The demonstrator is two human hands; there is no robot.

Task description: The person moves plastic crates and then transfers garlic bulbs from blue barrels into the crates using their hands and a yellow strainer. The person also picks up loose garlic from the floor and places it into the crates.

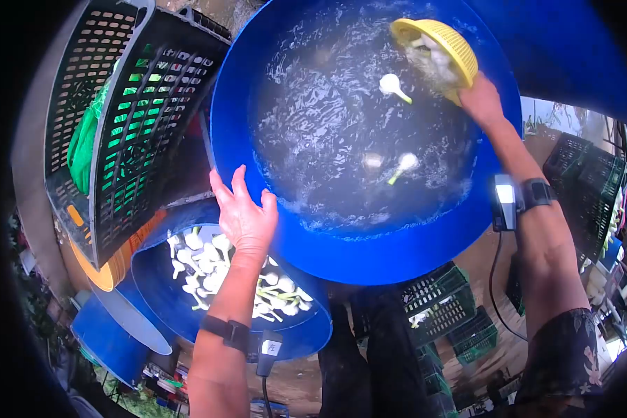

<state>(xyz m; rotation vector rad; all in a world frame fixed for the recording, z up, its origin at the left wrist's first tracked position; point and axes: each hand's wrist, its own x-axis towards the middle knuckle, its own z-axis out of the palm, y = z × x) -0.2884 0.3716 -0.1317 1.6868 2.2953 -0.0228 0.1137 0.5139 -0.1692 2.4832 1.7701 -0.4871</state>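
A large blue tub (pixel 369 261) of rippling water fills the upper middle of the view. At its far right side my right hand (pixel 481 101) grips the edge of a yellow plastic colander (pixel 451 43). The colander is tilted in the water, with whitish bulbs (pixel 425 49) blurred at its mouth. Two white bulbs with short green stems, like garlic, float apart: one garlic bulb (pixel 390 85) near the colander, another garlic bulb (pixel 406 164) lower down. My left hand (pixel 246 216) is empty, fingers spread, at the tub's near left rim; whether it touches cannot be seen.
Below my left arm, a smaller blue tub (pixel 317 334) holds many similar bulbs. Black slatted crates (pixel 129 132) with a green net bag (pixel 83 150) stand at left, above an orange basket (pixel 108 268). More dark crates (pixel 442 313) lie beyond my legs and at right.
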